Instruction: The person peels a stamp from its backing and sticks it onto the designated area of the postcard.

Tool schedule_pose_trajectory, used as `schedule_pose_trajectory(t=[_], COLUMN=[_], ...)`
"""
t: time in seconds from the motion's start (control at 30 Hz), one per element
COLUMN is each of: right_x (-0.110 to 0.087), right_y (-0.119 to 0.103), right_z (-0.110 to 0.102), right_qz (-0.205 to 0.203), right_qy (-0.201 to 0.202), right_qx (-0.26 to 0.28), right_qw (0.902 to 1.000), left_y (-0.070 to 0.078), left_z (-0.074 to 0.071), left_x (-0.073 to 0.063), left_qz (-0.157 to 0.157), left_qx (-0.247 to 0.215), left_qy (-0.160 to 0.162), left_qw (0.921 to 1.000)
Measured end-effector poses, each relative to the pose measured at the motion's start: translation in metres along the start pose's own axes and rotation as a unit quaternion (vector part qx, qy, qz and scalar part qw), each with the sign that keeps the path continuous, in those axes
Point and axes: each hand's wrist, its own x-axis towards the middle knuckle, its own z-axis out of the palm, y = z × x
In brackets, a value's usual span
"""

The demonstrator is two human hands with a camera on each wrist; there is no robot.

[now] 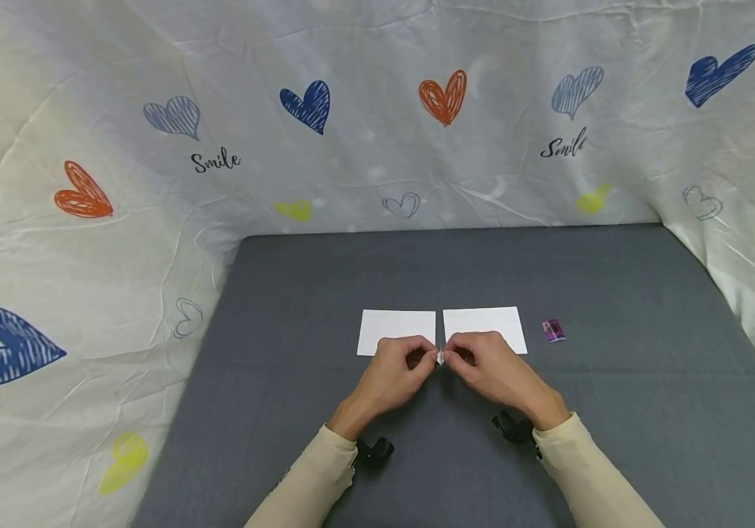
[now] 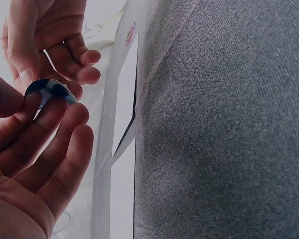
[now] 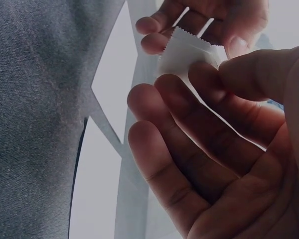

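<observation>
- Near the front of the grey surface (image 1: 324, 293), in the head view, the left hand (image 1: 393, 370) and the right hand (image 1: 492, 367) meet over a small packet (image 1: 440, 357). Both pinch it between thumb and fingers, so the hands are together, clamped on the packet. It is held just above the surface, in front of the gap between two white cards (image 1: 397, 330) (image 1: 483, 324). A small purple packet (image 1: 553, 330) lies to the right of the cards, apart from the hands.
- From the left wrist view, the left hand (image 2: 35, 149) holds a bluish, shiny edge of the packet (image 2: 52, 89) between thumb and forefinger; its other fingers are loosely spread. The right hand (image 2: 45, 40) is just beside it, fingers curled.
- From the right wrist view, the right hand (image 3: 214, 149) pinches the packet (image 3: 187, 55), which shows a white face with a zigzag edge. Its lower fingers are half open.
- I judge that the risk is a slip: the packet is small and smooth, and only fingertips grip it. If the hands pull unevenly, it could tear crookedly or jump out and drop on the cards.
</observation>
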Motion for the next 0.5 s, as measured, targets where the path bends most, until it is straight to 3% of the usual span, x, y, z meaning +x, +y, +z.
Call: schedule_pose_trajectory(t=[0.5], right_x=[-0.0018], right_y=[0.0011], right_z=[0.0017], right_qz=[0.009], right_qy=[0.004], right_qx=[-0.004], right_qw=[0.9999], left_y=[-0.0028], left_z=[-0.0007], left_x=[-0.0028], left_qz=[0.011], left_qx=[0.01], left_qy=[0.017], left_qw=[0.9997])
